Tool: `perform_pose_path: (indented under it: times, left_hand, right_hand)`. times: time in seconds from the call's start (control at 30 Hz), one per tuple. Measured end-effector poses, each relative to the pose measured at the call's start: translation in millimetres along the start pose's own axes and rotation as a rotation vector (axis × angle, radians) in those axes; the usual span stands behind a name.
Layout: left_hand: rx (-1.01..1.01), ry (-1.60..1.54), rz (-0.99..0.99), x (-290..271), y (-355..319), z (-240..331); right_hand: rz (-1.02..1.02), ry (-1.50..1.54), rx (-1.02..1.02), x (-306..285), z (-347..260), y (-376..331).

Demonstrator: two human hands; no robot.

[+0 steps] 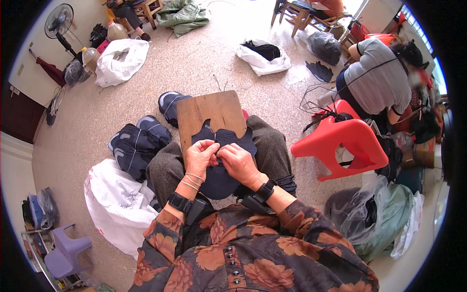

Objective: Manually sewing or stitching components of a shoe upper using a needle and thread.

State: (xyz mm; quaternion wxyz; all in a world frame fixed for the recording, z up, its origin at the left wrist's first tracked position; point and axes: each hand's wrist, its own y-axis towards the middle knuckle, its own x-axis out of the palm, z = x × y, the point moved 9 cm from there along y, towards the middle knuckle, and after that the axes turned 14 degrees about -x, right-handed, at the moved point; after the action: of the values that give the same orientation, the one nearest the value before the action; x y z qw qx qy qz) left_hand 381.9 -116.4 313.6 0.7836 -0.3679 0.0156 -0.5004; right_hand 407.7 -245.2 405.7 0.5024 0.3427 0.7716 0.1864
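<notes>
Both hands [221, 158] pinch navy shoe upper [221, 160], lengthwise away

Both hands, left [200, 155] and right [237, 162], pinching a dark shoe upper [224, 146] on a wooden board [209, 113] across the lap. Left of the board, piled uppers [136, 143] and white bag [116, 204]; right of it, red stool [343, 141].

Matt navy cloth piece [221, 146], worn wooden board [210, 114]

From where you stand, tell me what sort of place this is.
Probably a home workshop for hand-stitching shoes: dark shoe uppers piled on the floor, a wooden board across the lap, white sacks of material.
</notes>
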Motion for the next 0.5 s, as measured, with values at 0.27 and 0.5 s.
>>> perform_pose_path:
  times: [0.27, 0.5]
  left_hand:
    - [-0.102, -0.024, -0.017, -1.1, 2.5, -12.3]
    - [0.038, 0.156, -0.059, 13.2, -2.0, 8.9]
  right_hand:
    - [0.078, 0.078, 0.083, 3.0, 4.2, -7.8]
    - [0.300, 0.252, 0.463, -9.9, 45.7, -18.6]
